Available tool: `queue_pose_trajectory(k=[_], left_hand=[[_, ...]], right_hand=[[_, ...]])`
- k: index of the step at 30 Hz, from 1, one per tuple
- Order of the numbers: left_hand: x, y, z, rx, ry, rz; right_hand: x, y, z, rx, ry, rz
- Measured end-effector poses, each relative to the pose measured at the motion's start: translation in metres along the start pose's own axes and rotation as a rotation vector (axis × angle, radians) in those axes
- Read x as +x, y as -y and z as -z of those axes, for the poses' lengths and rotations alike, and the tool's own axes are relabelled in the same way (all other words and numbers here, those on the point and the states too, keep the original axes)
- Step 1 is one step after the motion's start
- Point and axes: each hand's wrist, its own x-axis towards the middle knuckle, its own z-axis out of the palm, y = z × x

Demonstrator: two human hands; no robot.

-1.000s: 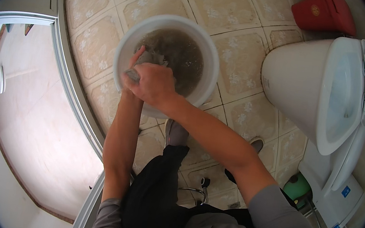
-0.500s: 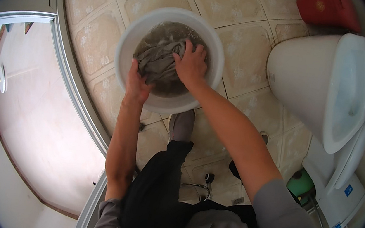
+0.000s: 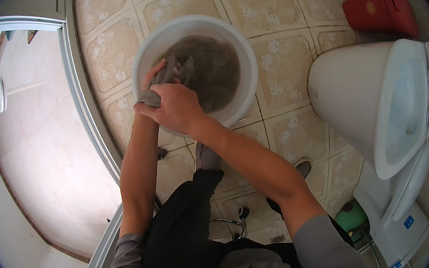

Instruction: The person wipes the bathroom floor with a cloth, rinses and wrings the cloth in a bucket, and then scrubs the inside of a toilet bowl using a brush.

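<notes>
Floral tiles (image 3: 285, 134), round basin (image 3: 251, 79), wrinkly cloth (image 3: 167, 70)

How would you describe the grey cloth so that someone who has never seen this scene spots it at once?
Find the white toilet on the right, then the round white basin of murky water to its left. At the basin's lower left, the right hand grips the bunched grey cloth. Unlike the worn grey shirt, it is crumpled and handheld.
</notes>
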Motion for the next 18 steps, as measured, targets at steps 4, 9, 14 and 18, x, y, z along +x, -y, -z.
queue_pose_trajectory(k=[4,9,14,18], left_hand=[[-0.003,0.048,-0.070,0.148,0.023,-0.303],[0.009,0.056,-0.023,0.178,-0.222,-0.422],[0.003,0.072,-0.069,0.269,-0.583,-0.280],[-0.023,0.071,-0.011,0.335,-0.454,-0.348]], right_hand=[[0.005,-0.010,0.004,-0.157,-0.159,-0.002],[0.031,-0.062,-0.005,-0.301,-0.400,-0.094],[0.037,-0.116,0.030,-0.373,-0.309,-0.445],[0.034,-0.119,0.023,-0.580,-0.325,-0.438]])
